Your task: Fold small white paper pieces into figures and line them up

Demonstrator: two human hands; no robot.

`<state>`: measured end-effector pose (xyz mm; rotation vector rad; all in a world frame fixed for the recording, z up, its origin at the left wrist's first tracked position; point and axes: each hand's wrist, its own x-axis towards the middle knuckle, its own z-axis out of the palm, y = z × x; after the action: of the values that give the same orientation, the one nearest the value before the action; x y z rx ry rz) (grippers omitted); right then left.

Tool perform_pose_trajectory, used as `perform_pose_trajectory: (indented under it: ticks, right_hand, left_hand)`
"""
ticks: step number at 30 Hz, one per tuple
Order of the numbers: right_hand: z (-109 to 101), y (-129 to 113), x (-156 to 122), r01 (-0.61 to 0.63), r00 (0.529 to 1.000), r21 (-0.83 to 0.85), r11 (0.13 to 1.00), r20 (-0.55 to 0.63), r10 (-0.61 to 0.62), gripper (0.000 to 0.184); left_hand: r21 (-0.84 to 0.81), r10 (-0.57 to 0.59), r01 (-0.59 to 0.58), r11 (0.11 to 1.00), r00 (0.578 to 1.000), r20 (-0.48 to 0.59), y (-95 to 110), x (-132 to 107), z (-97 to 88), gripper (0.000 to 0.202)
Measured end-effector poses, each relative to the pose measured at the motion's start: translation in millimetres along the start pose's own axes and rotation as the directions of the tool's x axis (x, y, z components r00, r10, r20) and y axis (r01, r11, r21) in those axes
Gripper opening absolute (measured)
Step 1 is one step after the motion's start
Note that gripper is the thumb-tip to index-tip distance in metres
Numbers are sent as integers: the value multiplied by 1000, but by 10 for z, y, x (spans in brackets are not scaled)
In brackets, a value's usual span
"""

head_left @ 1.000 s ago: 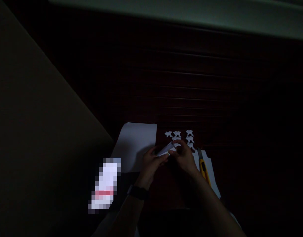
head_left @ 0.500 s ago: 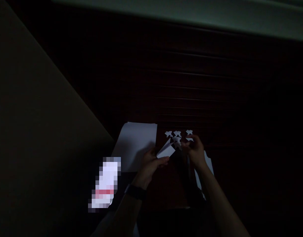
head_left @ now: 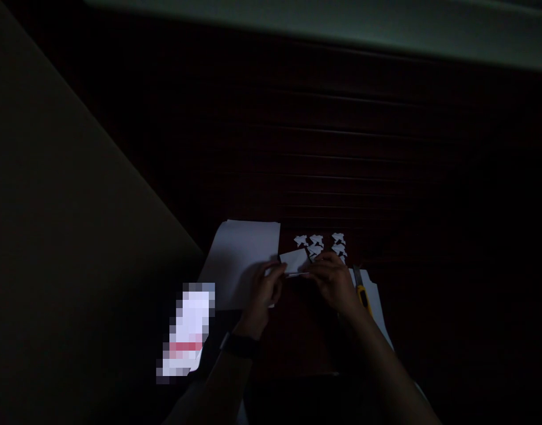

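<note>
The scene is very dark. My left hand and my right hand both pinch a small white piece of folded paper held between them just above the dark table. My left wrist wears a dark watch. Just beyond the hands lie several small white folded paper figures in rows. A yellow utility knife lies right beside my right hand on a white sheet.
A larger white paper sheet lies to the left of the hands. A blurred white and red object sits at the lower left. A big dim slanted surface fills the left side.
My right hand has come back from the paper figures to the small paper. The paper has turned from tilted to flatter, held by both hands. The knife shows again.
</note>
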<state>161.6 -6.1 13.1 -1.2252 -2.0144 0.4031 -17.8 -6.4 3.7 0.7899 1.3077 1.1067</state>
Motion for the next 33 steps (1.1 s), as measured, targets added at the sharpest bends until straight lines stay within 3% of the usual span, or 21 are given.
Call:
perform_pose_trajectory:
  ticks: [1,2,3,5,7,9,11,16,19,22,27,33]
  right_hand:
    - [-10,11,-1,-26,1000,-1,1000,9,26,10]
    - [-16,16,-4,-48,999,1,999,20,48,9]
    - [-16,15,-7,-67,997,8,998,33,67,9]
    - [-4,2,-14,-102,993,39,994,69,99,9]
    - [13,-9,-19,-147,986,85,985,91,139,9]
    - [21,-9,-20,-212,974,139,967,105,199,9]
    - [10,-2,-17,-288,955,205,935,139,264,12]
    - [-69,4,-11,-450,890,384,806,263,372,17]
    - [-110,1,-9,-524,852,433,733,285,440,17]
    - [-145,14,-5,-564,826,450,692,303,476,14]
    - [-199,62,-9,-568,823,487,664,328,464,10]
    - [-222,120,-31,-547,837,501,671,302,456,10]
  left_hand:
    - [131,149,-138,982,986,-80,24,-3,-14,29]
    - [261,308,-272,926,945,-108,47,-6,-24,28]
    - [367,443,-389,845,893,-75,67,-9,-29,26]
    - [465,582,-562,684,805,116,83,-10,-22,21]
    - [482,580,-645,593,757,300,64,-5,-2,12]
    - [517,527,-645,562,762,377,31,1,14,11]
    - [555,478,-609,567,792,380,15,-3,14,15]
    - [453,287,-483,749,854,434,93,-52,-30,24]
    - [382,219,-442,811,836,503,140,-77,-48,25]
    - [355,229,-469,808,806,545,157,-88,-52,23]
    - [326,229,-484,812,779,584,175,-112,-61,22]
    - [346,245,-487,802,797,552,195,-104,-115,19]
